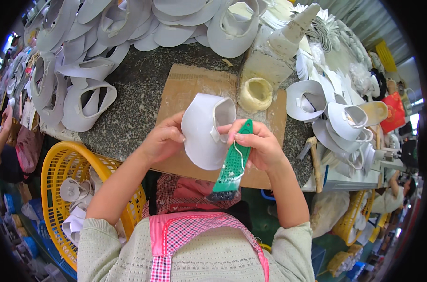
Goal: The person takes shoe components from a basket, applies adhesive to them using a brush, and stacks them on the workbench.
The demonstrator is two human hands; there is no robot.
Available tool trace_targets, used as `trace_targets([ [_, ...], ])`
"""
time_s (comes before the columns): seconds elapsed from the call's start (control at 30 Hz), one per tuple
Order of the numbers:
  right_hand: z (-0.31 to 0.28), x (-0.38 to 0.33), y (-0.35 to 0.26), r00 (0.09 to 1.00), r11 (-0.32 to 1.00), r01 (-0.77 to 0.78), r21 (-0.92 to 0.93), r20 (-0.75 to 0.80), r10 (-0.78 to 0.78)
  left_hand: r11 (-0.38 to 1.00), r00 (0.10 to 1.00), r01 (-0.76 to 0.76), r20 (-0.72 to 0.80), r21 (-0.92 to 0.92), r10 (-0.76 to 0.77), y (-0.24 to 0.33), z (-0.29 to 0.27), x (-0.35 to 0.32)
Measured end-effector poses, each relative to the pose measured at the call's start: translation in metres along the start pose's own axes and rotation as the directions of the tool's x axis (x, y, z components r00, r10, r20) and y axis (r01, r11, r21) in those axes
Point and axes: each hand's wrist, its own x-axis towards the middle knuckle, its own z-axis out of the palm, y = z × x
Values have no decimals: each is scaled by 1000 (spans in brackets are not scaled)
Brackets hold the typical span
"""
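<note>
While left hand (165,136) pinches curved white visor-shaped piece (201,136) by edge above brown cardboard sheet (185,87), right hand (264,146) grips flat green plastic dark-ended tool (233,164); one-sided pinch could let piece twist, thin white strand (243,158) could snag.

White visor (201,134), green brush (231,167), pink checked apron (197,224), yellow basket (47,181)
</note>
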Motion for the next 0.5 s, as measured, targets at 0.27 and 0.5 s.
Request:
trace_targets([
  [0.27, -28, -23, -51, 582, 649, 463, -604, -345, -737, 624, 893, -181, -138, 760, 428, 68, 13, -28],
  [0.5, -53, -12, -38, 385, 11, 275, -962, 100, -918, 326, 797, -238, -8, 915, 604, 99, 40, -27],
])
